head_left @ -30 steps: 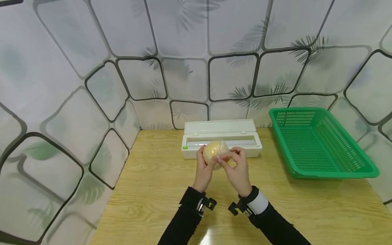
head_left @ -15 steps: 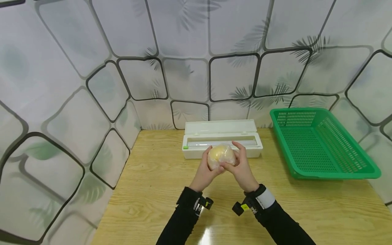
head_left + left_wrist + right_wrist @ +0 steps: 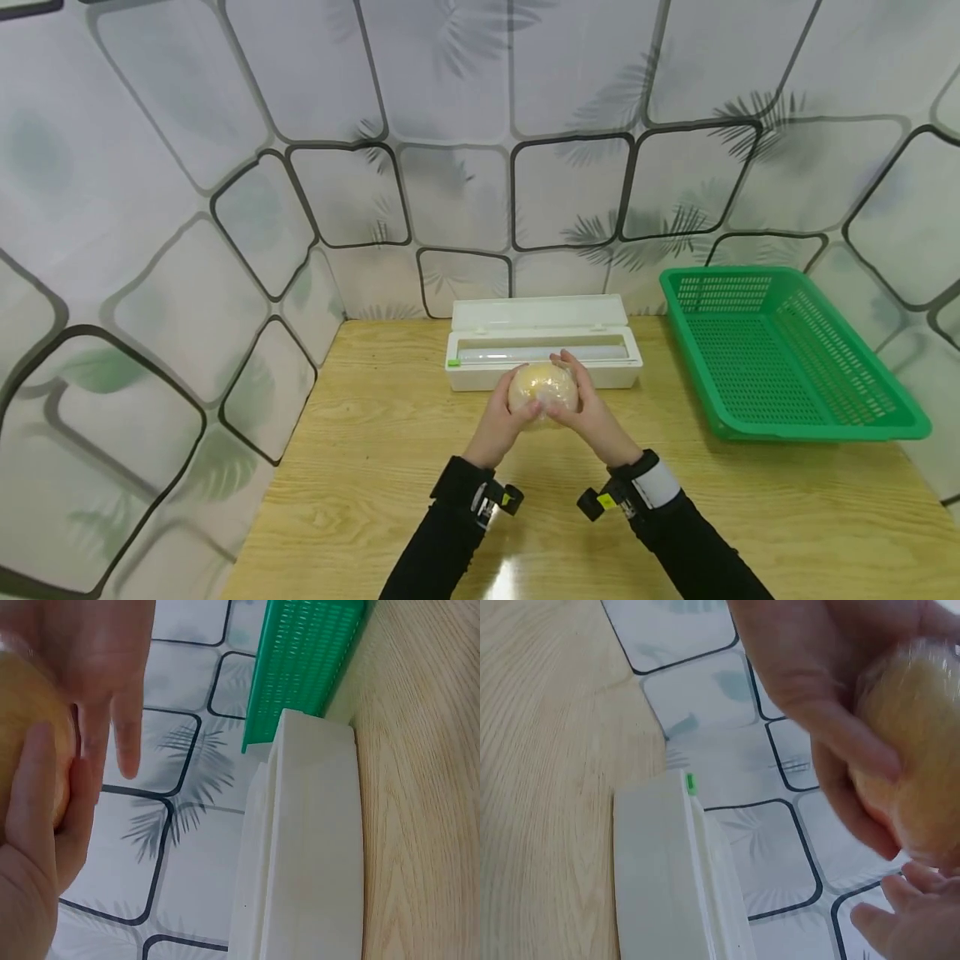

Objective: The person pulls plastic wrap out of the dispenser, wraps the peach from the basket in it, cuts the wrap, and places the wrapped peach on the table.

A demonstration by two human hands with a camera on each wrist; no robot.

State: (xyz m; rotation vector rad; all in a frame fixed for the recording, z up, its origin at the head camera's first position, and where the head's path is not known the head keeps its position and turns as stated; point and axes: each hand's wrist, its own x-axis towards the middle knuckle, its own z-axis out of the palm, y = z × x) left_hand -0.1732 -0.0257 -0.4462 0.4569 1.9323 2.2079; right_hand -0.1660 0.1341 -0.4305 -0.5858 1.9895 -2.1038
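Observation:
A round yellow fruit (image 3: 542,385), wrapped in clear film, is raised between my two hands above the table, in front of a white cling film dispenser (image 3: 543,358). My left hand (image 3: 501,423) grips its left side, thumb in front and fingers behind. From the other side my right hand (image 3: 596,421) holds the fruit, its thumb on the front. In the left wrist view, fingers (image 3: 126,735) of the right hand reach past the fruit (image 3: 26,712). The right wrist view has the left thumb lying on the film (image 3: 922,742). The exact kind of fruit cannot be told.
The dispenser's lid (image 3: 540,311) stands up, with a film roll inside and a green slider (image 3: 453,362) at its left. A green perforated basket (image 3: 825,429) sits at the right of the wooden table (image 3: 360,467). A patterned covering (image 3: 457,192) rises behind.
The right hand has gone from pinching the film to cupping the fruit's right side. The fruit has shifted slightly right and turned. Dispenser and basket have stayed put.

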